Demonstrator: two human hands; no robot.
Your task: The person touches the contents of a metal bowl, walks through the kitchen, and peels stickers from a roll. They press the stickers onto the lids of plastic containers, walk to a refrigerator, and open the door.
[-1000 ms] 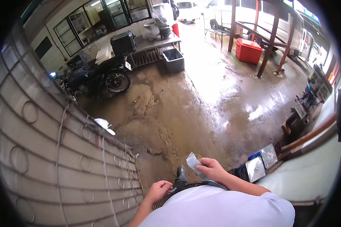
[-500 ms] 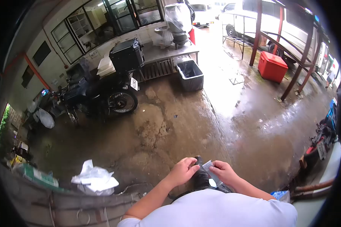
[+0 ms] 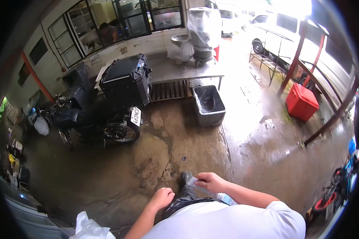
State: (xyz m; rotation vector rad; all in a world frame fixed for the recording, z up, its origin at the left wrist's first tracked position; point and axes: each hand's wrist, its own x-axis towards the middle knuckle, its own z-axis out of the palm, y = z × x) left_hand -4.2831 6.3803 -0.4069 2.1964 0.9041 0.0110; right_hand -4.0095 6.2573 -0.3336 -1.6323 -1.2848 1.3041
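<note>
My right hand (image 3: pixel 212 182) is closed on a piece of clear, crinkled plastic (image 3: pixel 190 180), which sticks out past the fingertips over my lower leg. Below that wrist, against my shirt, shows more pale bluish plastic (image 3: pixel 224 198). My left hand (image 3: pixel 163 197) hangs apart from it on the left, fingers curled in, with nothing showing in them. A white crumpled plastic bag (image 3: pixel 89 228) lies at the lower left edge of the view.
Ahead stands a grey bin (image 3: pixel 210 115) with a dark liner, beside a metal table (image 3: pixel 179 71). A motorcycle (image 3: pixel 87 123) with a black top box (image 3: pixel 123 79) is parked at the left. On the right are a red cooler (image 3: pixel 302 102) and another motorcycle (image 3: pixel 327 201). The concrete floor (image 3: pixel 187 147) is wet.
My hands have moved apart; the left has left the plastic and dropped lower left. The right still holds the plastic. The bin, table and parked motorcycle look nearer, and the white bag has slid lower.
</note>
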